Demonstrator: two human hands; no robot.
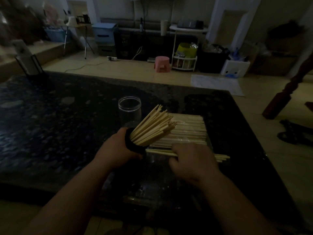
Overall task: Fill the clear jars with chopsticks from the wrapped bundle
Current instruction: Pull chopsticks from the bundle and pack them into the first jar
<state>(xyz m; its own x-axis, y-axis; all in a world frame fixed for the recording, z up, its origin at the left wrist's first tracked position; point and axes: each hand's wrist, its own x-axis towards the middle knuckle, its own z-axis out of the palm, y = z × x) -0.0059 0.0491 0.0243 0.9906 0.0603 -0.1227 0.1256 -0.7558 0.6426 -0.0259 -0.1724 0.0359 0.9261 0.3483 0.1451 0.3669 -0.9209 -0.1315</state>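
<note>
The left hand [116, 150], just left of the frame's centre, is clenched around a tilted jar [131, 145]. Its fingers wrap the body, so that little more than the dark ring at the mouth shows. The jar leans toward the upper right, and a fan of chopsticks [152, 128] sticks out of it, the tips spreading toward the middle of the frame. The left forearm comes up from the lower left corner, with the wrist roughly straight.

The right hand [193, 160], right of centre, lies knuckles up with the fingers curled down over a few loose chopsticks [160, 152]. These run nearly level across the picture. Their ends poke out on both sides of the hand, the left ends reaching just under the tilted jar's mouth. In the dim light I cannot tell whether the sticks are lifted or touch the table. The right forearm enters from the lower right corner.

Just above the right hand, the wrapped bundle [191, 131] lies flat on the dark speckled table [50, 124], with its sticks running left to right. An empty jar [129, 107] of clear material stands upright above the left hand, beside the fanned tips. A pink stool [161, 63] stands on the floor beyond the table, in the upper middle of the frame.
</note>
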